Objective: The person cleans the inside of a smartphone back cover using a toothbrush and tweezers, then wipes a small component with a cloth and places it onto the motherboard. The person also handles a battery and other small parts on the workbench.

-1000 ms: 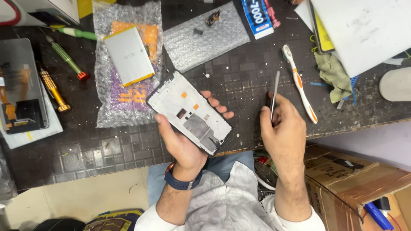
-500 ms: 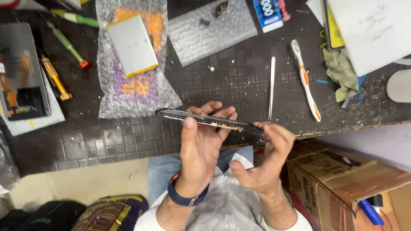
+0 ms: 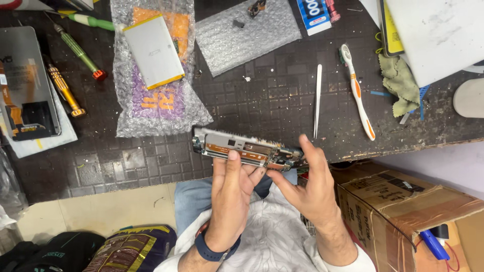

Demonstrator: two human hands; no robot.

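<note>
Now tilted further than half a second ago, showing its inner board, opened phone frame (image 3: 247, 149) held edge-up over the dark mat's (image 3: 151, 166) near rim, left hand (image 3: 233, 194) gripping beneath, right hand (image 3: 308, 186) pinching its right end, tweezers (image 3: 317, 100) left lying beyond.

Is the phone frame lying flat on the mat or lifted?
Lifted: both hands, left and right, hold the phone frame tilted on edge over the mat's near edge, inner parts facing the camera.
</note>
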